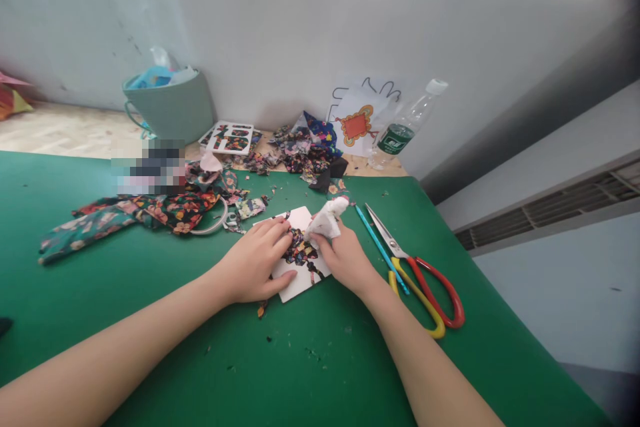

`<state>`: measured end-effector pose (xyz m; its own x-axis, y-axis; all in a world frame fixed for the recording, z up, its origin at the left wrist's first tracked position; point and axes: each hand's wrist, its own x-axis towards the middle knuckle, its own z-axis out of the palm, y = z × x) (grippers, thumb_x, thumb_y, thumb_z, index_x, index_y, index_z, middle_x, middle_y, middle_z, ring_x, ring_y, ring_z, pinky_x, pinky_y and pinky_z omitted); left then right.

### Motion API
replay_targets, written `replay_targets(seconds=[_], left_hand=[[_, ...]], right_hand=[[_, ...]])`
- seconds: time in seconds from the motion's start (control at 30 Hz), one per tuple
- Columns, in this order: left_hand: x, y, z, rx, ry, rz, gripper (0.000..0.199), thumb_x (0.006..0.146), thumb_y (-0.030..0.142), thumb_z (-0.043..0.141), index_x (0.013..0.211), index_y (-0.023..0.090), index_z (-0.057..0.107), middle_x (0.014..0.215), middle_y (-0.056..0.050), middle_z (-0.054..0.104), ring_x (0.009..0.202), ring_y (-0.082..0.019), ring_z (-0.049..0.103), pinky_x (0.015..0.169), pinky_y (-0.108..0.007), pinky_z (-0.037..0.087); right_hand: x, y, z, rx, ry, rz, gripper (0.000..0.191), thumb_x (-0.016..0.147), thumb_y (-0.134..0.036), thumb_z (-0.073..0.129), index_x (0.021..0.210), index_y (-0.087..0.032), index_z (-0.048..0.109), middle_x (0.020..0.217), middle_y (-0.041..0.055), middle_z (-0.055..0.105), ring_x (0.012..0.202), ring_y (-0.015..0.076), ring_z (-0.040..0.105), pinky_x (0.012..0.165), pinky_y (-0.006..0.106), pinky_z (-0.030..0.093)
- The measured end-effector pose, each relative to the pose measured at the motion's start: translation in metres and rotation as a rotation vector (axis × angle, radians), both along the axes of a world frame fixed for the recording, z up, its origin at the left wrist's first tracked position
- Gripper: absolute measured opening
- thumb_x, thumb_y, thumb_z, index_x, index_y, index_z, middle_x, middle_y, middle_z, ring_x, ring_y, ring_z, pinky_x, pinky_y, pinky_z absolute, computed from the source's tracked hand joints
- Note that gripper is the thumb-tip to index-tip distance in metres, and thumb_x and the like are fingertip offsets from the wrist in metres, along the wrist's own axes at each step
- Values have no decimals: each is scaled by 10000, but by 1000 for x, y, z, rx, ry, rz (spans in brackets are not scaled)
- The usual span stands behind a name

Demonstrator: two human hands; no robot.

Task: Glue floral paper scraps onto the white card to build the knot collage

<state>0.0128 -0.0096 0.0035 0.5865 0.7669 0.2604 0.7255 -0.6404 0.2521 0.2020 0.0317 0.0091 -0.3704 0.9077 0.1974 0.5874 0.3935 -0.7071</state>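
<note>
A white card (295, 290) with dark floral fabric pieces (300, 251) on it lies tilted on the green table. My left hand (257, 260) rests on the card's left side, fingers spread, holding nothing. At the card's right side, my right hand (343, 250) grips a crumpled white tissue (327, 219) over the fabric pieces. Right of that hand lie a blue pencil (383, 249) and scissors (400, 253) with one red and one yellow handle, blades apart.
Floral cloths (165, 210) lie at the left, with fabric scraps (305, 150) along the back. Behind stand a grey-green bin (173, 107), a white card with cut-out pattern (233, 138), a drawing (357, 123) and a clear bottle (403, 130). The table's right edge slopes away.
</note>
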Motion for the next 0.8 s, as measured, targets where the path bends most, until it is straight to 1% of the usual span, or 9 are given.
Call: replay_targets(seconds=[0.07,0.2,0.37,0.5,0.67,0.8], left_hand=[[0,0,0,3,10,3,497,770,409,475,1170,117,437,1229,-160,430,1206,-317,321,991,-474,295],[1,0,1,1,32,11,504,773,411,470,1165,97,443,1226,-165,429,1204,-312,320,1002,-455,287],[1,0,2,0,38,13,505,779,422,459,1166,97,442,1228,-162,427,1202,-308,321,1000,-452,288],[0,0,1,-4,39,10,506,776,422,464,1168,103,440,1233,-160,425,1202,-311,321,997,-457,288],[1,0,0,-4,38,13,520,777,423,463,1173,86,439,1232,-170,421,1208,-315,311,1004,-453,277],[0,0,1,-5,48,10,517,781,427,456,1168,85,442,1230,-165,422,1208,-309,311,1005,-449,278]], right_hand=[[-2,1,0,3,-17,1,243,791,-215,443,1021,-197,519,941,83,628,866,229,588,758,333,442],[1,3,-6,-33,14,18,211,805,-219,425,985,-187,532,960,82,624,908,224,575,805,337,426],[6,5,-11,-26,64,-30,208,818,-259,428,952,-164,555,955,90,615,914,217,564,830,338,414],[6,5,-11,-40,61,-35,226,810,-264,440,971,-163,563,950,89,626,917,225,572,822,337,419],[3,3,-8,-40,34,-7,203,798,-247,442,926,-177,583,902,81,640,880,232,586,790,344,432],[4,4,-10,-42,91,-7,201,788,-248,461,935,-172,574,924,80,636,881,226,583,794,343,429]])
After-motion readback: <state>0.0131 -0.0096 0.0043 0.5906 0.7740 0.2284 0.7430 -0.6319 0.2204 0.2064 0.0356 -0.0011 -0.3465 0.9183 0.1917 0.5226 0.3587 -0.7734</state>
